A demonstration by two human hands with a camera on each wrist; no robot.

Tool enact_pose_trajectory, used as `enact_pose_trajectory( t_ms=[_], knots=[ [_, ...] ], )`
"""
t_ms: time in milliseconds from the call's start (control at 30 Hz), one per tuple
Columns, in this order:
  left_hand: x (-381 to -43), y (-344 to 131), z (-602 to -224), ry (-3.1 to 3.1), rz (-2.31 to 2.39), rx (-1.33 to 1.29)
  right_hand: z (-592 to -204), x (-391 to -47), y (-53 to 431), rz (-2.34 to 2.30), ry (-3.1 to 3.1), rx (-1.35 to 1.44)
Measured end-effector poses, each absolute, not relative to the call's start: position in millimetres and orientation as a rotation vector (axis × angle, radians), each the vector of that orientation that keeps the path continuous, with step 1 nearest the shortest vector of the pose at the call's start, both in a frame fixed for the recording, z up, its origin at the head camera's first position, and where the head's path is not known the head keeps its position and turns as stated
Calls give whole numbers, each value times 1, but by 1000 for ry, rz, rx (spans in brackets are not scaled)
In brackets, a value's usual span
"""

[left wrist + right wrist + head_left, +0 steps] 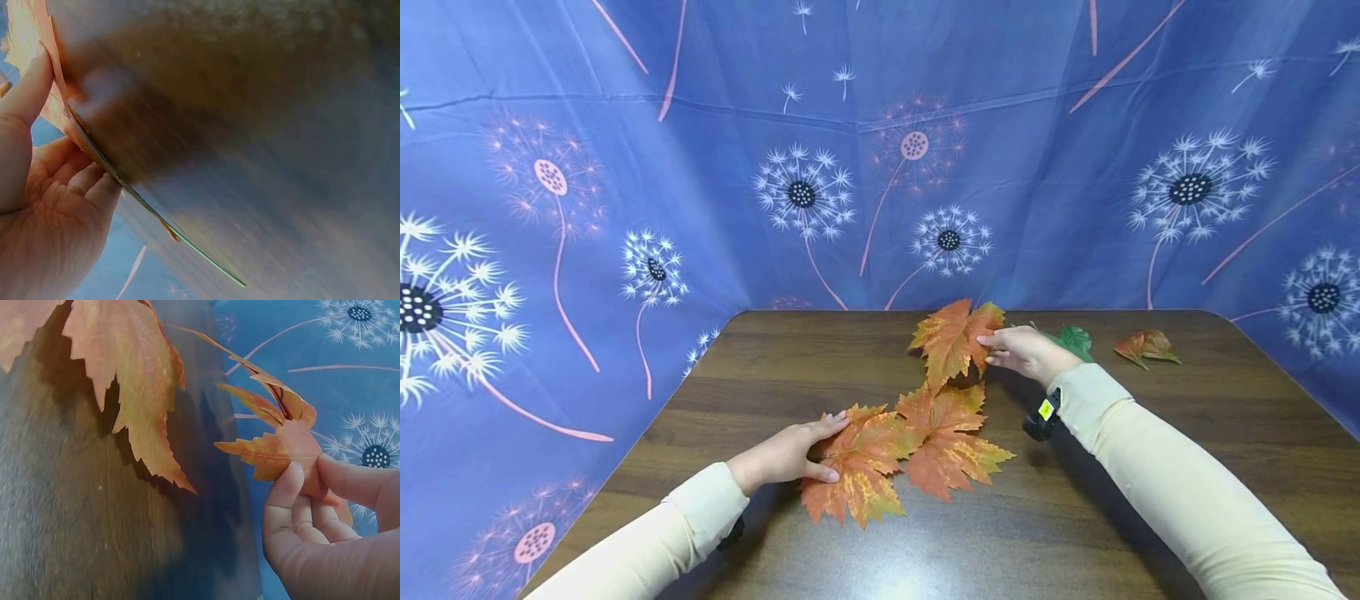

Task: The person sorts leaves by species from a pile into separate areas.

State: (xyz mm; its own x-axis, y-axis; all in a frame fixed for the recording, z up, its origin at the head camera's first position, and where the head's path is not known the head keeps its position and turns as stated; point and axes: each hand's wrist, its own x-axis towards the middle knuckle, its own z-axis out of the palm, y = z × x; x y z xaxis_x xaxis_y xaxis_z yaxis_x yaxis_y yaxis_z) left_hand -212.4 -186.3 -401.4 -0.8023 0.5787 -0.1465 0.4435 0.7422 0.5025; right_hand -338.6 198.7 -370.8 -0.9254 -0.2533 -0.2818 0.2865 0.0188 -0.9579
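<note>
Three orange-red artificial maple leaves with yellow-green edges lie close together on the table. My left hand [793, 452] rests on the near left leaf [868, 458], its thumb and fingers spread over the surface. In the left wrist view that leaf's thin green stem [206, 257] runs out past the left hand [59, 194]. Beside it, the middle leaf [947, 442] overlaps its right edge. My right hand [1028, 352] pinches the far leaf [955, 342] by its right side, between thumb and fingertips. The right wrist view shows that leaf [281, 450] bent at the right hand [331, 519].
Behind my right hand lies a green leaf [1077, 340], partly covered. A brownish-red leaf [1148, 346] sits farther right near the back edge of the wooden table [760, 367]. A blue dandelion-patterned cloth [865, 167] hangs behind the table.
</note>
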Motion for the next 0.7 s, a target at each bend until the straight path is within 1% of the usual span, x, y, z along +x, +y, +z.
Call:
enact_pose_trajectory(
  t_ms=[200,700],
  knots=[
    [-212,-187,-401,2646,654,821,-370,-341,187,-2009,1872,113],
    [-211,-187,-402,2633,674,808,-387,-354,165,-2012,1836,259]
  ],
)
